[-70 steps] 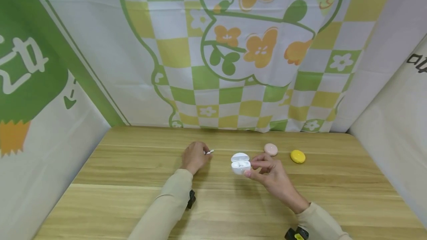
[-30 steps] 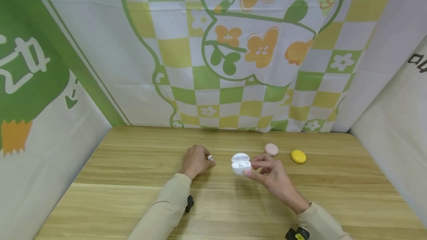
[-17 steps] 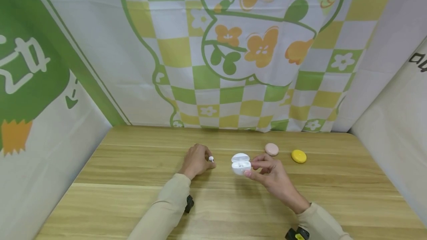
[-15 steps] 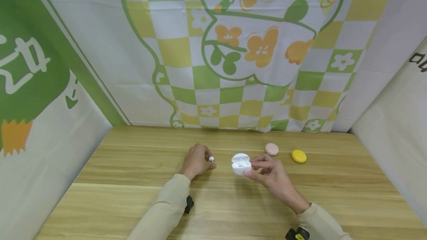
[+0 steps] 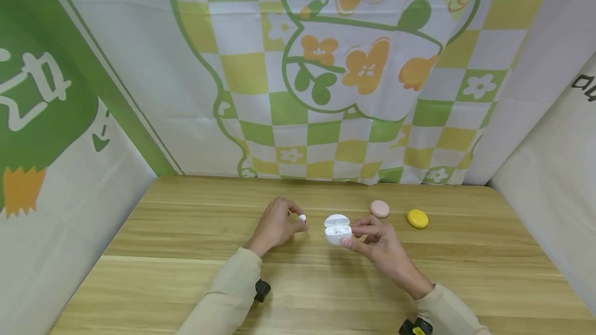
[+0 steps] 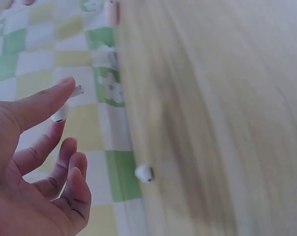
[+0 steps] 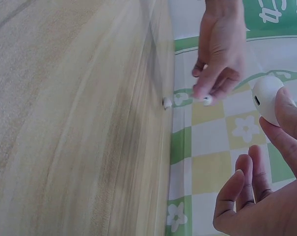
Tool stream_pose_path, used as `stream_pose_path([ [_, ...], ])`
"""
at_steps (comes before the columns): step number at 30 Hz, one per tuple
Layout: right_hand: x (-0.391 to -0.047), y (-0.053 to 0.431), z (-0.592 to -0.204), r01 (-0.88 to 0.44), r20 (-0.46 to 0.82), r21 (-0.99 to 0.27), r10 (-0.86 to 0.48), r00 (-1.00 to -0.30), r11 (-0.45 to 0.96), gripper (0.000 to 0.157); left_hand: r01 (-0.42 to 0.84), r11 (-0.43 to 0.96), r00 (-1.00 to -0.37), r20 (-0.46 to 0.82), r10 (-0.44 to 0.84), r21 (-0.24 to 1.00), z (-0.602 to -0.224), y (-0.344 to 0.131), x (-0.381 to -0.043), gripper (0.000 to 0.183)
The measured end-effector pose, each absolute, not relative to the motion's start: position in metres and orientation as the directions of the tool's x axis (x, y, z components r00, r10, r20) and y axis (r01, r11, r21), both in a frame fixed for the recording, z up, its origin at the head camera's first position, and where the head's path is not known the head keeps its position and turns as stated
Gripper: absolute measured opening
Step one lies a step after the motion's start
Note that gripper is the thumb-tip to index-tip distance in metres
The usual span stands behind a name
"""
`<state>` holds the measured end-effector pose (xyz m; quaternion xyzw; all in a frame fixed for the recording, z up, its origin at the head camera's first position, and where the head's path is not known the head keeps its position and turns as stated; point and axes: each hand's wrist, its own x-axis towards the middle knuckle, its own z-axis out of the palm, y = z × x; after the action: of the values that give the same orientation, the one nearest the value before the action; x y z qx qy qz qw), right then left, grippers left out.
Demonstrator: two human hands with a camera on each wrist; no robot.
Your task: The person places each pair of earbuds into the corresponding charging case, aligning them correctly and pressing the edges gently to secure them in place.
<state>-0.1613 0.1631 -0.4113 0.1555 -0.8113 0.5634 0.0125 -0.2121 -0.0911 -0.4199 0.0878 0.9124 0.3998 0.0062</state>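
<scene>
Between thumb and forefinger my left hand [image 5: 276, 224] pinches a white wireless earbud [image 5: 302, 218], just left of the case in the head view. The left wrist view shows its rounded head [image 6: 59, 116] below the thumb, with the other fingers loosely curled. My right hand [image 5: 384, 247] holds a white earbud charging case [image 5: 338, 232] by its right side, thumb in front, lid raised and the inside facing up. On the tabletop lies a second white earbud [image 6: 144, 173], also seen in the right wrist view; in the head view the left hand hides it.
Behind the right hand, a pink round object [image 5: 380, 209] and a yellow round object [image 5: 417, 218] lie on the wooden table [image 5: 186, 283]. A patterned cloth [image 5: 321, 133] hangs along the table's back edge, with more cloth at both sides.
My left hand has turned the earbud, whose stem pointed right at first and whose rounded head now shows. It has then shifted slightly right, closer to the case. The right hand stays nearly still.
</scene>
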Motion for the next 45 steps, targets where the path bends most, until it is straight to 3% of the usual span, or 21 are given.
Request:
stream_pose_path([
  [24, -0.164, 0.163, -0.414, -0.260, 0.191, -0.909, -0.230, -0.954, 0.327, 0.021, 0.315, 0.477, -0.946, 0.232, 0.226, 0.820, -0.375, -0.087, -0.179, 0.021],
  [33, -0.162, 0.161, -0.413, -0.261, 0.191, -0.905, -0.228, -0.955, 0.336, 0.022, 0.404, 0.422, -0.910, 0.310, 0.276, 0.811, -0.370, -0.080, -0.170, 0.021],
  [45, -0.162, 0.159, -0.411, -0.276, 0.202, -0.906, -0.246, -0.948, 0.321, 0.022, 0.422, 0.405, -0.900, 0.321, 0.293, 0.811, -0.370, -0.069, -0.167, 0.018],
])
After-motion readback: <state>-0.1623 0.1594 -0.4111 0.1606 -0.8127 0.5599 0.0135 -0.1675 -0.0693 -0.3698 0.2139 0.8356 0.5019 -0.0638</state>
